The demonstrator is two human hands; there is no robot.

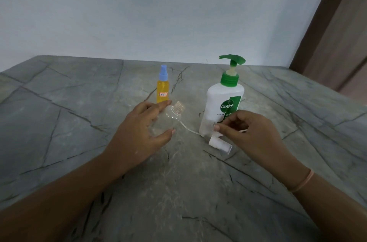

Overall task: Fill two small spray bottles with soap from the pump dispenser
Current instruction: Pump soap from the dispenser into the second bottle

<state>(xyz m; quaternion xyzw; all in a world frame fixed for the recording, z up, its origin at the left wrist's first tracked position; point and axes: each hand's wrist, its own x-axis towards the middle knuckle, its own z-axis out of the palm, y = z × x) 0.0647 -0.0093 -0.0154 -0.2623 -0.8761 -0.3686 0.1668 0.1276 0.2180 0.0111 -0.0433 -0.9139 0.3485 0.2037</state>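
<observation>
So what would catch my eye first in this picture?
Probably the white pump dispenser with its bright green top, standing right of centre on the grey stone table. Next, the yellow spray bottle with a blue cap behind the left hand, which holds a clear, uncapped bottle while the right hand pinches a white spray head.

**Item 1.** Left hand (137, 130): bare. Nails cut short and pale, seen at the thumb and forefinger tips.

**Item 2.** Left forearm (69, 192): bare along its whole visible length, from the wrist to the lower left corner of the view.

**Item 3.** Right hand (256, 134): bare. One short, pale thumbnail shows; the other nails are hidden.

**Item 4.** Right forearm (337, 204): bare from the wrist to the lower right corner of the view.

**Item 5.** Thin peach-orange wristband (303, 180): a plain, narrow loop worn round the right wrist. It reads as two fine strands lying close together. The material cannot be told.
</observation>
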